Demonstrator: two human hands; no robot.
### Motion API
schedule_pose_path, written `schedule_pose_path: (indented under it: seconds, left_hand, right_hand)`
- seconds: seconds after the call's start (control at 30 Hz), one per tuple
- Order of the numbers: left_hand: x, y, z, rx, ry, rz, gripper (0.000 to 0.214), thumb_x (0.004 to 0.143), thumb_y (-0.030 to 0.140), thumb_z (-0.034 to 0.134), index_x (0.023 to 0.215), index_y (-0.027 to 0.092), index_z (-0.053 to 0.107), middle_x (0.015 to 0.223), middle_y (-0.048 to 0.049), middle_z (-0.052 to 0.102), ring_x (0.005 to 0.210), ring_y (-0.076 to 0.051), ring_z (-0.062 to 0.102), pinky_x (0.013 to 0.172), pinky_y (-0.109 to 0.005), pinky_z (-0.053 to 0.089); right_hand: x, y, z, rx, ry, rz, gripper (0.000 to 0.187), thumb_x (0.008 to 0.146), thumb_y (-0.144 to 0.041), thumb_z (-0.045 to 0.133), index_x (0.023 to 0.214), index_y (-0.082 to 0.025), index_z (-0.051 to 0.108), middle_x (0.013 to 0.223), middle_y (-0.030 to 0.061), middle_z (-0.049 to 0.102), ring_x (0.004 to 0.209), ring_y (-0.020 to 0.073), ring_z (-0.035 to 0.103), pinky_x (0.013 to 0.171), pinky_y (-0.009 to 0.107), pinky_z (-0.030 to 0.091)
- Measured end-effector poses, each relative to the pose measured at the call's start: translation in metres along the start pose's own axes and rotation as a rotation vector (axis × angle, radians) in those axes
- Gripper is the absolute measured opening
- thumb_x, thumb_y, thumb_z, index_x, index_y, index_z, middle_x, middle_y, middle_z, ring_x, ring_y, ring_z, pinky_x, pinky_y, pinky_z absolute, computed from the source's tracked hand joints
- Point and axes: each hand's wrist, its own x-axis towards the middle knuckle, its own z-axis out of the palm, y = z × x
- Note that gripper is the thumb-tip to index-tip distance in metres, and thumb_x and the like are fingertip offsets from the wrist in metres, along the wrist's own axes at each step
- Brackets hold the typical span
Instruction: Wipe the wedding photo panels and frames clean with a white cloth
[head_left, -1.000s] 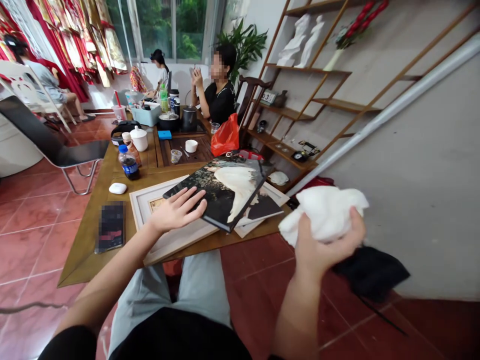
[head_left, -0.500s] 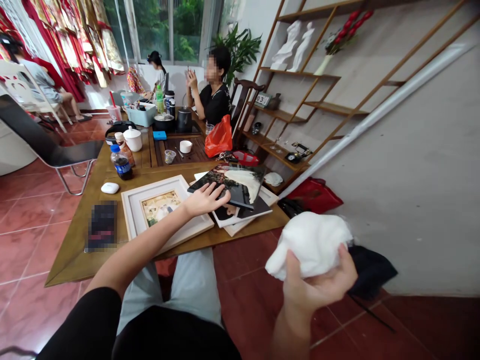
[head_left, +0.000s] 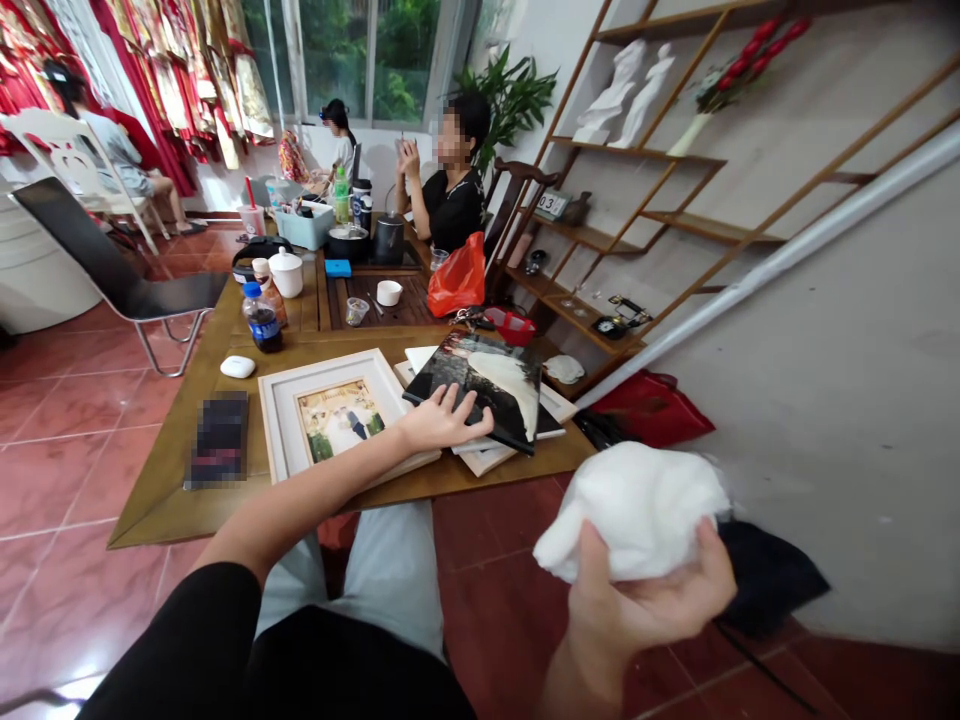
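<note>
Soft white cloth (head_left: 634, 515), glossy photo album cover (head_left: 480, 385), smooth wooden tabletop (head_left: 161, 490)

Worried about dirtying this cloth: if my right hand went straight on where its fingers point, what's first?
Your right hand would likely reach the wall, above the black fabric; depth is unclear.

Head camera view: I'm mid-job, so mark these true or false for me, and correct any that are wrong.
The left hand rests on a black photo album. True.
The right hand holds a white crumpled cloth over the wooden table. False: it holds the cloth out past the table's edge, above the red tile floor.
A framed picture lies flat on the table beside the album. True.
The seated person in the black top is handling the framed picture. False: that person sits at the table's far end with both hands raised, away from the frame.
</note>
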Motion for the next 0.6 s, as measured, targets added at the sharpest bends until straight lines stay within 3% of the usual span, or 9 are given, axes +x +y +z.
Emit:
schedule_pose_path:
  seconds: [0.13, 0.2, 0.3, 0.5, 0.6]
  left_hand:
    - [0.008, 0.012, -0.004, -0.008, -0.047, -0.006, 0.033, 0.103, 0.019, 0.047, 0.135, 0.024, 0.057, 0.133, -0.0201, 0.07, 0.111, -0.032, 0.075, 0.091, -0.049, 0.059]
    - [0.013, 0.017, -0.009, -0.019, -0.083, 0.005, 0.033, 0.104, 0.019, 0.046, 0.135, 0.023, 0.057, 0.132, -0.0215, 0.07, 0.109, -0.033, 0.076, 0.086, -0.049, 0.061]
    - [0.018, 0.023, -0.019, -0.009, -0.131, 0.001, 0.036, 0.104, 0.015, 0.043, 0.137, 0.022, 0.056, 0.134, -0.0225, 0.07, 0.111, -0.034, 0.075, 0.083, -0.049, 0.062]
    - [0.016, 0.037, -0.031, 0.004, -0.178, -0.03, 0.039, 0.106, 0.016, 0.039, 0.139, 0.018, 0.059, 0.137, -0.0222, 0.068, 0.116, -0.036, 0.073, 0.085, -0.049, 0.061]
    - [0.012, 0.041, -0.03, -0.015, -0.183, -0.021, 0.04, 0.106, 0.015, 0.039, 0.14, 0.018, 0.06, 0.139, -0.0218, 0.067, 0.118, -0.035, 0.073, 0.085, -0.046, 0.062]
  right_hand:
    - [0.0, -0.002, 0.001, 0.005, -0.072, -0.021, 0.086, 0.071, -0.031, 0.086, 0.149, -0.043, 0.053, 0.148, 0.0089, 0.058, 0.137, 0.048, 0.054, 0.111, 0.071, 0.049]
    - [0.0, -0.003, 0.001, 0.001, -0.088, -0.02, 0.088, 0.07, -0.031, 0.086, 0.15, -0.048, 0.051, 0.147, 0.0069, 0.057, 0.137, 0.0487, 0.054, 0.11, 0.071, 0.05]
    - [-0.001, -0.001, 0.001, -0.004, -0.092, -0.029, 0.087, 0.07, -0.028, 0.085, 0.149, -0.044, 0.052, 0.145, 0.008, 0.059, 0.137, 0.0471, 0.054, 0.111, 0.068, 0.05]
    - [-0.01, 0.006, 0.004, 0.086, -0.116, -0.026, 0.083, 0.074, -0.037, 0.086, 0.149, -0.023, 0.052, 0.146, 0.0166, 0.058, 0.135, 0.0437, 0.056, 0.112, 0.07, 0.046]
    - [-0.012, 0.001, 0.006, 0.094, -0.131, -0.021, 0.081, 0.075, -0.037, 0.085, 0.148, -0.024, 0.053, 0.143, 0.0157, 0.06, 0.133, 0.0419, 0.058, 0.112, 0.069, 0.046]
